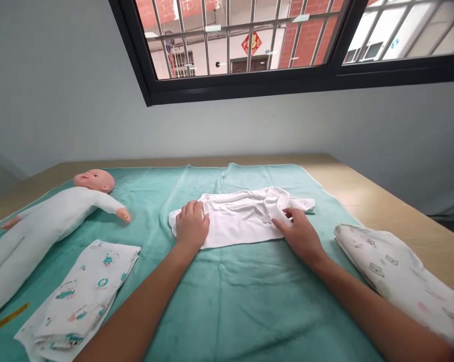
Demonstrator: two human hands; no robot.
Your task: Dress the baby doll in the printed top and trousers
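A small white baby shirt (pixel 238 221) lies spread on the teal towel (pixel 219 301), its body crumpled into folds along the far side. One sleeve sticks out at the right, and the other end shows past my left hand. My left hand (pixel 191 226) rests palm down on the shirt's left part, fingers lying on the cloth and nothing gripped. At the right part, my right hand (pixel 300 234) has its thumb and fingers around a raised fold of the shirt near a small tag. The fingertips there are partly hidden by cloth.
A baby doll (pixel 57 216) in white lies at the left. Nearer me is a folded printed cloth (pixel 87 291) beside a yellow strip (pixel 8 319). Another folded printed cloth (pixel 396 271) lies at the right on the wooden table (pixel 366 188). Behind is a wall with a barred window (pixel 242 90).
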